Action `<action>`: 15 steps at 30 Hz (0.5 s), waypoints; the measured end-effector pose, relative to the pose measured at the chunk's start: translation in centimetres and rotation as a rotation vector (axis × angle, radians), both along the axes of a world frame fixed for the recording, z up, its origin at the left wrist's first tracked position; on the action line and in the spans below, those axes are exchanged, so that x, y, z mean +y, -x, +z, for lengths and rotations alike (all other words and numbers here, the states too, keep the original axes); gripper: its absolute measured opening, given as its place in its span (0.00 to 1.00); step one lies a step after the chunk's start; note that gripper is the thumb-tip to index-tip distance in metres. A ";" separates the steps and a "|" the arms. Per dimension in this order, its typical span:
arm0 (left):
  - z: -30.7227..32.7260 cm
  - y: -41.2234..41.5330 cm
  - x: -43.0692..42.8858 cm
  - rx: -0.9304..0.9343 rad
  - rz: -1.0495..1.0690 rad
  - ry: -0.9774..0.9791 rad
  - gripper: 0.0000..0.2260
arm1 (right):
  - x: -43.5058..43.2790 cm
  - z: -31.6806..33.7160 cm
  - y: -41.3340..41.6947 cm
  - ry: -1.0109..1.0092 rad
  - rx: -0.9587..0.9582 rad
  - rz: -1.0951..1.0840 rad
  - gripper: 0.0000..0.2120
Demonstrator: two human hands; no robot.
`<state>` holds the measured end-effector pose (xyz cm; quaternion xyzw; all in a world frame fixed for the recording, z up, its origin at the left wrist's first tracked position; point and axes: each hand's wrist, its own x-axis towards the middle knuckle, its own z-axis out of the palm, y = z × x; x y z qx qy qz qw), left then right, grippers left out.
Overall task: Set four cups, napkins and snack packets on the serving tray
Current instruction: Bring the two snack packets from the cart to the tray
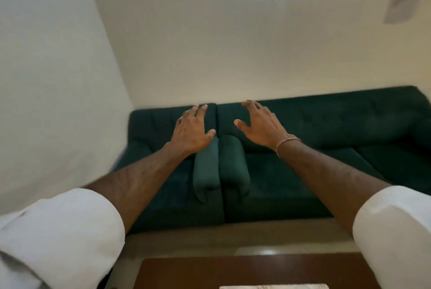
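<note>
Both my arms stretch forward in the air, in rolled-up white sleeves. My left hand (191,129) is held out flat, palm down, fingers apart and empty. My right hand (261,123) is likewise spread, palm down, holding nothing, with a thin band on its wrist. No cups, napkins or snack packets are in view. A pale flat edge (274,286) shows at the very bottom of the frame; I cannot tell what it is.
A dark green sofa (326,148) in two sections stands against the cream wall, its two armrests (220,167) meeting in the middle. A dark wooden table (233,270) lies just below me. A wall closes the left side.
</note>
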<state>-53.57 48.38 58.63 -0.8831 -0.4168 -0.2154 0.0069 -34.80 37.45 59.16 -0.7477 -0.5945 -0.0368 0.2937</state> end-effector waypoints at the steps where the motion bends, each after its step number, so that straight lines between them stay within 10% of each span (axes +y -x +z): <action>1: -1.0 -1.8 -0.6 0.011 -0.030 0.023 0.37 | -1.1 -1.0 -1.5 0.017 0.003 -0.034 0.32; 15: -19.0 -29.9 -16.7 0.246 -0.339 0.276 0.40 | -22.6 -20.0 -25.6 0.311 0.158 -0.355 0.32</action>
